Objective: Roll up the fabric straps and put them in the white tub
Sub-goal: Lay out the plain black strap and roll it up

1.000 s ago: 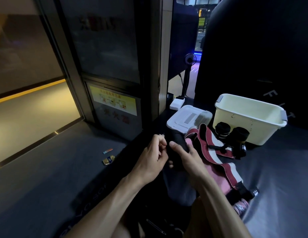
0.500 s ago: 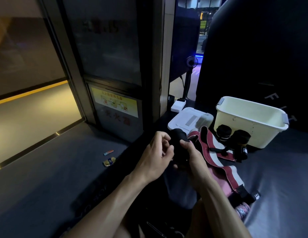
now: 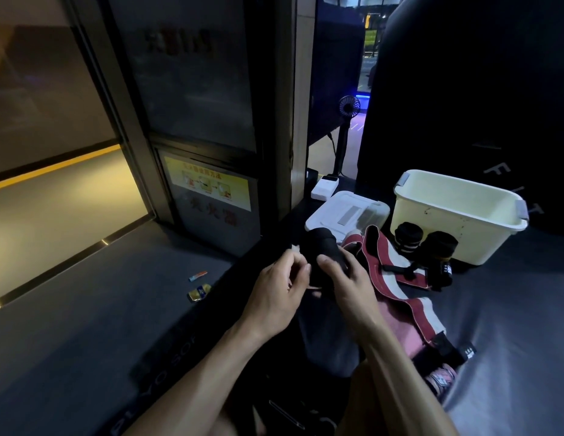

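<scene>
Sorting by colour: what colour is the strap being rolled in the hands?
Black strap, seen in the head view.

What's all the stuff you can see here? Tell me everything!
white tub: 1, cream white, far right on the dark mat.
rolled straps: 2, black, standing in front of the tub.
black strap: 1, partly rolled, held in both hands.
red and white strap: 1, loose, right of the hands.
white lid: 1, flat, left of the tub.
small fan: 1, black, behind.
yellow sign: 1, on the door.
left hand: 1, pinching the strap.
right hand: 1, gripping the roll.
</scene>
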Motion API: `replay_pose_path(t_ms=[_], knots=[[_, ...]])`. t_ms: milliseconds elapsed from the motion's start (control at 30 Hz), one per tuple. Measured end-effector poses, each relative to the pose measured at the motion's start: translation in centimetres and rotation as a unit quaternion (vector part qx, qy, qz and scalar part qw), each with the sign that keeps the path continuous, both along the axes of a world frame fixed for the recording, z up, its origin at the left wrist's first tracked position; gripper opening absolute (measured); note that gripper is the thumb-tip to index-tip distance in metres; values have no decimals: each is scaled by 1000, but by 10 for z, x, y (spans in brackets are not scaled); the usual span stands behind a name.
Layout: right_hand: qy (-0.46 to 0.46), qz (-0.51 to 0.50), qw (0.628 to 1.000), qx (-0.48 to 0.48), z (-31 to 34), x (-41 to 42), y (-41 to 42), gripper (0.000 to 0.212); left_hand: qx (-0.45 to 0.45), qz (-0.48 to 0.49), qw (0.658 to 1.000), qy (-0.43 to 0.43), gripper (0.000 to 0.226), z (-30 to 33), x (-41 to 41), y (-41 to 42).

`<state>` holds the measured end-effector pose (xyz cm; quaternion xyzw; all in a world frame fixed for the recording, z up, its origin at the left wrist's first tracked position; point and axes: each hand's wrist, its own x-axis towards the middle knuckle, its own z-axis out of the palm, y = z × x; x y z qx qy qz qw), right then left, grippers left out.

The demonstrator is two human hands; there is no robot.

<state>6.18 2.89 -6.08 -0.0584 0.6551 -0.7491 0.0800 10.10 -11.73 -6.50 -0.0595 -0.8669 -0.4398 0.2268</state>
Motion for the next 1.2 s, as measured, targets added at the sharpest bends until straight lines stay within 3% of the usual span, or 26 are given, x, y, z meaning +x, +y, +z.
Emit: replay_pose_path(t_ms=[233, 300, 400, 567, 900, 1067, 1200], knots=[[20, 12, 1000, -19, 4, 2, -4, 17, -15, 48, 999, -6, 14, 4, 0, -6], [6, 4, 1000, -27, 2, 0, -4, 20, -4, 34, 999, -31, 14, 8, -3, -6], [-18, 9, 998, -55, 2, -2, 0, 42, 41, -44, 995, -76, 14, 16, -3, -3], [-26, 28, 996, -80, 1, 0, -3, 32, 94, -45, 993, -60, 13, 17, -4, -4], [-5, -82, 995, -54, 0, -6, 6, 32, 169, -11, 984, -54, 17, 17, -23, 24], [-6, -118, 993, -26, 8, -18, 30, 47, 163, -16, 985, -48, 15, 8, -46, 47], [0, -156, 988, 0, 14, -29, 66, 27, 184, -42, 979, -74, 19, 6, -68, 80]])
